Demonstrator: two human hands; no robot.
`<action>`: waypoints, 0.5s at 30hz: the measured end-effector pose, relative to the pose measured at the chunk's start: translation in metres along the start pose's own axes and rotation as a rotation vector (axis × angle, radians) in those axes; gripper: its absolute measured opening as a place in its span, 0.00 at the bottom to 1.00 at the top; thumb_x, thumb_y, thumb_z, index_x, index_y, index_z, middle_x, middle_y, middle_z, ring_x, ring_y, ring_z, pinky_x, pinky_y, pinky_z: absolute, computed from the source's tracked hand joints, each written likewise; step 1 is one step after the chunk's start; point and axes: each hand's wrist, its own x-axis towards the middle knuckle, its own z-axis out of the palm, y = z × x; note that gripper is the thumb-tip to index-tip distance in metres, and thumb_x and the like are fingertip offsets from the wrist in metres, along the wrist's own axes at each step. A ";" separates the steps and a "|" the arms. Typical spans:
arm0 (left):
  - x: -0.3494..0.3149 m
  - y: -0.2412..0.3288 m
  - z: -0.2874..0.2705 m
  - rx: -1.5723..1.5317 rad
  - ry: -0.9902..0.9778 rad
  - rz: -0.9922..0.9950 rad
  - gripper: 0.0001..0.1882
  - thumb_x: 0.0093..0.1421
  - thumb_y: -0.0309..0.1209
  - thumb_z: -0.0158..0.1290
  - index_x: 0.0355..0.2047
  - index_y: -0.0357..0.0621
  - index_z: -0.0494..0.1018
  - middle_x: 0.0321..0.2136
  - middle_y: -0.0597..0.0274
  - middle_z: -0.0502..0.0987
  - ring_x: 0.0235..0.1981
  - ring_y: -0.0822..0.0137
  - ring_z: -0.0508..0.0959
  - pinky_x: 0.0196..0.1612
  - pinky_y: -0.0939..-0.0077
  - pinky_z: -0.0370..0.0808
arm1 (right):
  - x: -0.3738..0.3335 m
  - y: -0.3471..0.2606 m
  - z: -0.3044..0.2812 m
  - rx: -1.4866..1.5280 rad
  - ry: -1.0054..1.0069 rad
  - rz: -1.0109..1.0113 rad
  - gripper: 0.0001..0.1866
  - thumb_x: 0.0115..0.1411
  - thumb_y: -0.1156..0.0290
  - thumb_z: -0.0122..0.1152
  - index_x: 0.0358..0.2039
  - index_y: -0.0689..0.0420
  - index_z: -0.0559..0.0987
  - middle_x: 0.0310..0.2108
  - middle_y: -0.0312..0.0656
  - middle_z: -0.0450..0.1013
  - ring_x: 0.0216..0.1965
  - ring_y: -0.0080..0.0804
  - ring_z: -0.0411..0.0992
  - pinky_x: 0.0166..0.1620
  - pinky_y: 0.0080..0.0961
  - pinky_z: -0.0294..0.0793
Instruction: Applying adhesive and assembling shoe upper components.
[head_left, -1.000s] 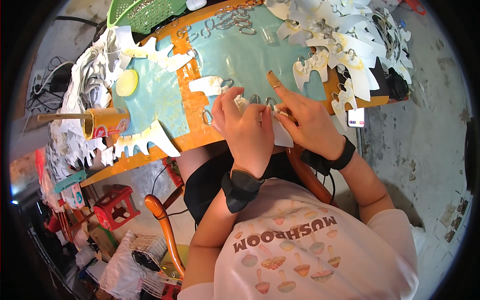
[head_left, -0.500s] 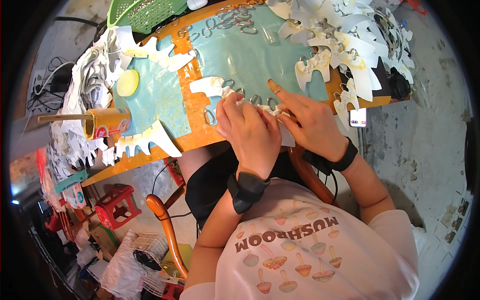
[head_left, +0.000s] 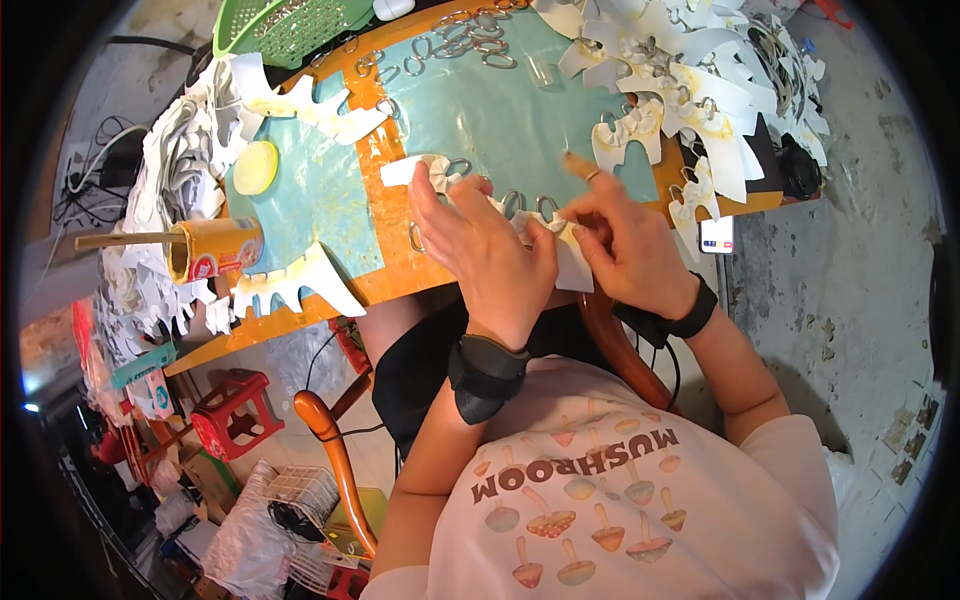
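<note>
A white scalloped strip (head_left: 572, 265) of sheet material lies across the near edge of the table, with metal rings (head_left: 546, 205) folded into its tabs. Over its middle, my left hand (head_left: 490, 250) grips it between thumb and fingers, hiding part of the strip; the outer fingers stretch forward. My right hand (head_left: 625, 240) pinches a tab at the strip's right end, thumb and fingertips close together. Its raised index finger wears a tan finger cover (head_left: 580, 166) and is slightly blurred. The strip's left end (head_left: 400, 172) sticks out past my left hand.
Loose oval rings (head_left: 465, 35) lie at the back beside a green basket (head_left: 290, 25). White pieces pile up at left (head_left: 180, 150) and right (head_left: 680, 60). An orange can (head_left: 225, 245) with a stick, a yellow round lid (head_left: 256, 167) and another scalloped piece (head_left: 300, 280) sit at left.
My left hand has shifted left and opened its outer fingers more. My right fingers have curled in to the strip, and more of its white right end shows.
</note>
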 end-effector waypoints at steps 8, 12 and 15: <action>0.003 -0.008 0.002 -0.067 -0.047 -0.021 0.28 0.46 0.26 0.56 0.47 0.31 0.61 0.63 0.28 0.44 0.65 0.30 0.46 0.63 0.38 0.45 | -0.007 0.001 0.008 0.103 0.198 -0.035 0.25 0.56 0.82 0.55 0.55 0.63 0.65 0.44 0.46 0.76 0.33 0.40 0.78 0.33 0.29 0.76; 0.000 -0.009 0.002 -0.102 -0.022 0.010 0.27 0.46 0.26 0.56 0.48 0.36 0.62 0.64 0.34 0.48 0.67 0.31 0.44 0.64 0.35 0.42 | -0.010 0.006 0.020 -0.077 0.195 -0.150 0.24 0.54 0.83 0.55 0.53 0.64 0.68 0.38 0.44 0.78 0.34 0.41 0.79 0.34 0.30 0.78; -0.006 -0.002 0.001 -0.095 0.021 0.047 0.25 0.47 0.23 0.55 0.48 0.43 0.65 0.62 0.47 0.57 0.66 0.38 0.50 0.65 0.34 0.40 | -0.012 0.004 0.022 -0.134 0.209 -0.142 0.28 0.53 0.84 0.55 0.56 0.65 0.66 0.34 0.44 0.78 0.34 0.41 0.79 0.35 0.31 0.78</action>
